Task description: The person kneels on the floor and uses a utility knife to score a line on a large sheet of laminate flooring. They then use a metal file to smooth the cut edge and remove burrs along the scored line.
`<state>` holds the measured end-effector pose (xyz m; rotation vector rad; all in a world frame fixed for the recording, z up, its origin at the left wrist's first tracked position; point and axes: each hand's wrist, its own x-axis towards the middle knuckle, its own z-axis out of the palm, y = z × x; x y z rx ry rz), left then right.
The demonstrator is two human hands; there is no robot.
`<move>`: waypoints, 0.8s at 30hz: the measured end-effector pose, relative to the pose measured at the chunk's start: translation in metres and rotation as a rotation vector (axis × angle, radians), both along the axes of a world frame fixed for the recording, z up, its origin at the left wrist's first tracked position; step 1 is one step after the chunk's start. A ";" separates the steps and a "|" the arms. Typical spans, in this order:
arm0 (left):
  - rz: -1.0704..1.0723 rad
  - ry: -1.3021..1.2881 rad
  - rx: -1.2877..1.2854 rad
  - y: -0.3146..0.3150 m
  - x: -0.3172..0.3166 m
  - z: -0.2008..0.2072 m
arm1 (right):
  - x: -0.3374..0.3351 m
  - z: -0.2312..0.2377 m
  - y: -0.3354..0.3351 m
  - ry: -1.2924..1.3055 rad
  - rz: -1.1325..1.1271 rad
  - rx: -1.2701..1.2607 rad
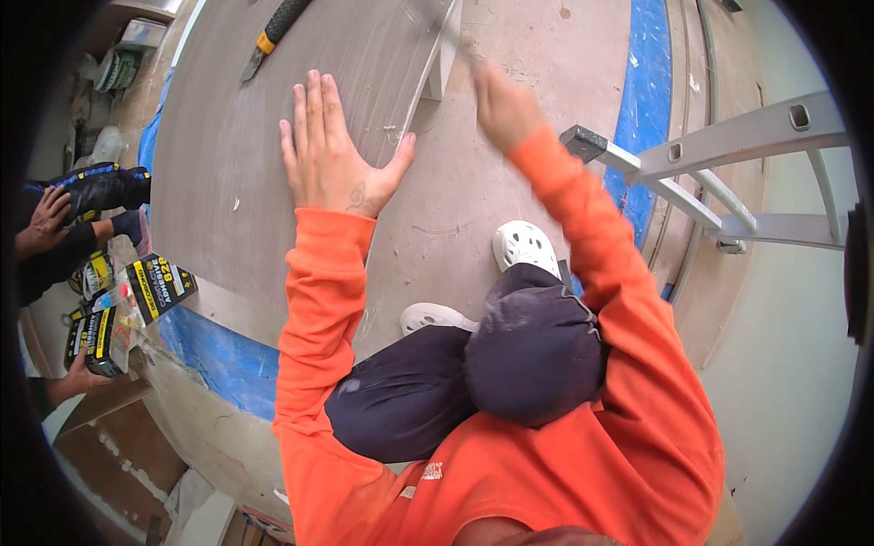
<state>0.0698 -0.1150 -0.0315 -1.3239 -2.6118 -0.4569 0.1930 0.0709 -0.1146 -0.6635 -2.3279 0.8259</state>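
Observation:
My left hand lies flat on a grey-brown wood-grain board, fingers stretched out and thumb near the board's right edge. My right hand, blurred by motion, is closed around a long, thin grey tool. That tool slants up and left across the board's right edge; the blur hides its exact kind. Beyond my left fingertips, a cutter knife with a black handle and yellow collar rests on the board.
An aluminium ladder stands at the right. Blue sheeting runs along the floor. At the left, another person's hand touches a black-and-yellow can; a second such can stands nearby. My white clogs are on the floor beside the board.

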 end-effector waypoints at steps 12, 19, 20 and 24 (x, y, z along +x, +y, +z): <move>0.004 -0.005 -0.071 -0.004 0.002 0.009 | 0.006 -0.001 -0.018 0.008 0.081 -0.130; 0.001 -0.022 -0.095 0.005 0.004 0.012 | 0.011 -0.005 -0.015 0.008 0.057 -0.209; 0.004 -0.020 -0.107 0.003 0.003 0.013 | 0.011 -0.011 -0.016 0.009 0.080 -0.210; 0.006 -0.028 -0.121 0.005 0.004 0.015 | -0.014 -0.006 0.016 0.020 0.075 -0.249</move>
